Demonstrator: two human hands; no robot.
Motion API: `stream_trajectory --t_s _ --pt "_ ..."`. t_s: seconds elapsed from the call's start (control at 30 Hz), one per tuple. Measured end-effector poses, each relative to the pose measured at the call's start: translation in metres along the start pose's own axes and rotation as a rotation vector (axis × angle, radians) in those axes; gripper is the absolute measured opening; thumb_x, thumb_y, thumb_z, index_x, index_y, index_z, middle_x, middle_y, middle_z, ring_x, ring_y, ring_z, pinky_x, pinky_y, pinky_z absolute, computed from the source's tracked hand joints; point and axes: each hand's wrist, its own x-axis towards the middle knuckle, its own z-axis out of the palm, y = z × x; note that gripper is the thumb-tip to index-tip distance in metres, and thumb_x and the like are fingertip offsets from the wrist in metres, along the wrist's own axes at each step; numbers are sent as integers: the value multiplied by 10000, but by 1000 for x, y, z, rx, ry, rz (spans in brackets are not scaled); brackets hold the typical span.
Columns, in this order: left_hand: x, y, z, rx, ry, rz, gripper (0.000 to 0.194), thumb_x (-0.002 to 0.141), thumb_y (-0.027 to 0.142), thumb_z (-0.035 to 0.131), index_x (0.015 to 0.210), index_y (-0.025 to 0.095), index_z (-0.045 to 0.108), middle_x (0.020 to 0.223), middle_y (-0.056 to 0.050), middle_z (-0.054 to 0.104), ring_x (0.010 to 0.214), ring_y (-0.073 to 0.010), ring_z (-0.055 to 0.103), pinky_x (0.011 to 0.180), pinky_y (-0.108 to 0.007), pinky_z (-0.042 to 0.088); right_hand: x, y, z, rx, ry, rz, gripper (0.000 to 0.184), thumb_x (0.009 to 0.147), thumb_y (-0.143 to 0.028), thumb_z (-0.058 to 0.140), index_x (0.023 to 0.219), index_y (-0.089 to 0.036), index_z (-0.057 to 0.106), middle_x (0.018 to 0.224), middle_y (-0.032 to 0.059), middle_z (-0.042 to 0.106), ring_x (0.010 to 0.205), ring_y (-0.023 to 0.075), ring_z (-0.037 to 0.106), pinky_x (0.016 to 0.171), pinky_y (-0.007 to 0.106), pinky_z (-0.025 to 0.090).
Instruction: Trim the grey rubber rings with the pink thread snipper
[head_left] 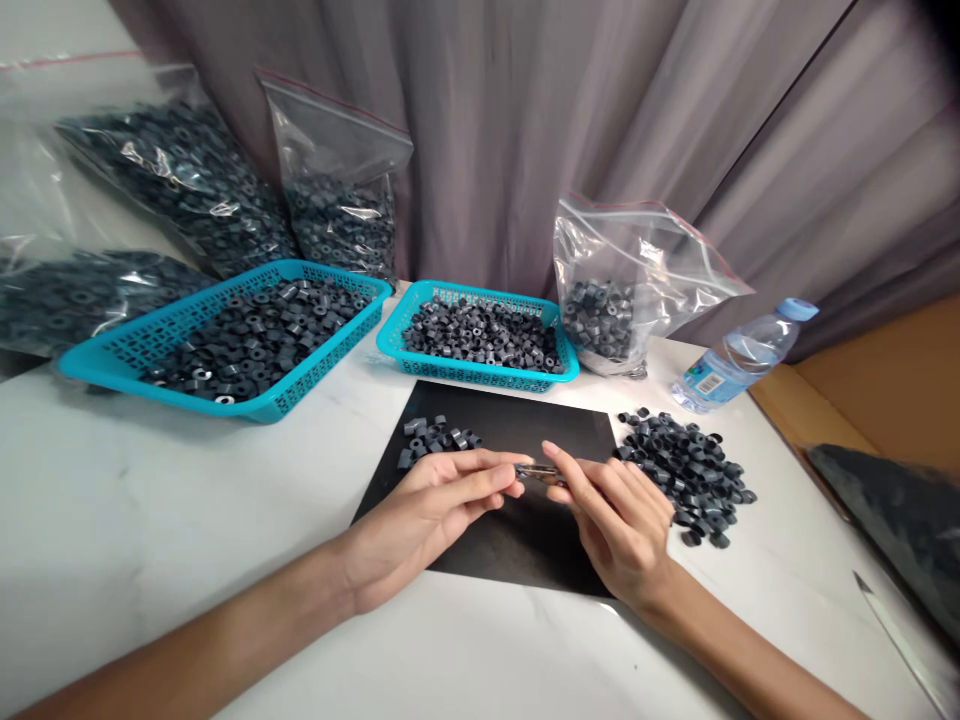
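Observation:
Over a black mat [517, 545], my two hands meet near the middle of the view. My left hand [427, 505] is closed, its thumb and fingertips pinching a small dark grey plastic piece [519, 471] that is mostly hidden. A slim metal tool [538, 471], its exact kind unclear, is gripped in my right hand [622, 510], with its tip touching or very near that piece. Behind my left hand, a small group of short dark grey tube pieces [436, 438] lies on the mat. A larger heap of similar pieces [694, 470] spreads beside my right hand.
Two blue baskets [330, 358] [480, 376] hold many grey pieces at the back. Clear zip bags [337, 200] of pieces stand at the back left, and another bag [600, 310] stands right of centre. A water bottle [742, 355] and a knife-like blade [892, 625] lie rightward.

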Motion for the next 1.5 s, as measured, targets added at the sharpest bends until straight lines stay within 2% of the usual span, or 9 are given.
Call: stream_trajectory --t_s 0.7,1.5 --pt "0 4 2 69 -16 13 232 824 297 772 1037 209 787 879 -1 698 909 -106 572 874 -209 410 0 0 -1 -29 -5 -16 584 963 -172 624 1509 -209 424 897 58 716 662 142 554 633 296 377" --pt "1 2 2 56 -11 6 238 816 310 781 1030 205 787 883 -3 699 909 -106 576 888 -220 406 2 -1 -1 -9 -2 -23 554 962 -159 627 1488 -181 456 882 67 722 669 146 545 619 301 351"
